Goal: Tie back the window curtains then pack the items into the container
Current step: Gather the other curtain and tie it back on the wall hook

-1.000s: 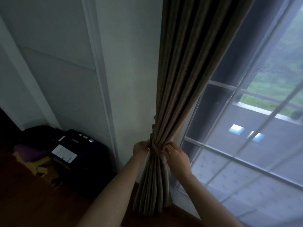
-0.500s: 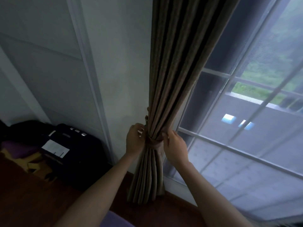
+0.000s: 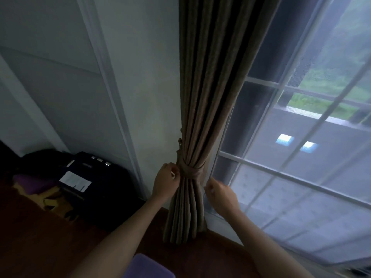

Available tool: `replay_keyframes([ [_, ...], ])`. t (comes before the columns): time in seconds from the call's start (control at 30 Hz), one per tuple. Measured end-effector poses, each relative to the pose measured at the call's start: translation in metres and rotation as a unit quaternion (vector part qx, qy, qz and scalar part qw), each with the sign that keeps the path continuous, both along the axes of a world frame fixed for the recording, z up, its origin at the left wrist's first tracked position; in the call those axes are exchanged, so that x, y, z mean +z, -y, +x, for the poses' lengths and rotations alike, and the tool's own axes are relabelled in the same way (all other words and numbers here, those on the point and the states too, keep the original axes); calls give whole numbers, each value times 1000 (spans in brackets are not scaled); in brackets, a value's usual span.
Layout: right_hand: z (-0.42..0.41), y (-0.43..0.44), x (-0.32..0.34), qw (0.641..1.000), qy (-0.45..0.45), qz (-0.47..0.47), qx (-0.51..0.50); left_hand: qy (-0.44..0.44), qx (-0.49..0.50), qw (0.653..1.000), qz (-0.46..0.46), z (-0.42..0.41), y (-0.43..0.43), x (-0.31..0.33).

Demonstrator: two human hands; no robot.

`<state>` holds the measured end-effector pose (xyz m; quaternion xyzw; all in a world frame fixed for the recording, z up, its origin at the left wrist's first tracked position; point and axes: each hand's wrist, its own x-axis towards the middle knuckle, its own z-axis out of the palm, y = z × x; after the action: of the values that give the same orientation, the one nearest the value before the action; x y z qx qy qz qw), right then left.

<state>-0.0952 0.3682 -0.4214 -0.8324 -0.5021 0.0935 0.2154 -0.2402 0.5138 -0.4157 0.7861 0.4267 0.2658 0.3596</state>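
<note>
Both hands are raised to the brown curtain, which hangs gathered into tight folds against the white wall at the left edge of the window. A tieback of the same brown cloth is wrapped around the bunched folds low down, and below it the curtain spreads a little before it ends near the wooden floor. The left hand is pressed against the curtain's left side, level with the tieback, with its fingers curled in on the tieback's end. A small pale bit shows at its fingertips, too small to identify. The right hand is just beside the curtain's right edge, slightly below the tieback, with its fingers curled. It is blurred, so I cannot tell whether it pinches any cloth or holds nothing. Both forearms reach up from the bottom of the view, one on each side of the curtain. A black suitcase with a white label on top lies on the floor by the wall to the left. A purple item lies in the dim corner beyond it. Another purple object shows at the bottom edge between the forearms.
</note>
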Motion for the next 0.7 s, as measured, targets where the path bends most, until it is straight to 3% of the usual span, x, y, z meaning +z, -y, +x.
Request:
replay_keyframes([
  [0.2, -11, -19, -20, 997, -39, -62, -32, -180, -66, 981, -44, -2, -5, -33],
  [0.4, -11, -40, -26, 993, 44, -113, -16, -157, -55, 986, 18, 9, -10, -36],
  [0.57, -8, -36, -36, 992, 28, -122, -31, -222, -65, 965, 122, 20, -9, -37],
  [0.7, 0, -45, -25, 988, 11, -153, -34, -248, -68, 959, 120, 26, -11, -32],
])
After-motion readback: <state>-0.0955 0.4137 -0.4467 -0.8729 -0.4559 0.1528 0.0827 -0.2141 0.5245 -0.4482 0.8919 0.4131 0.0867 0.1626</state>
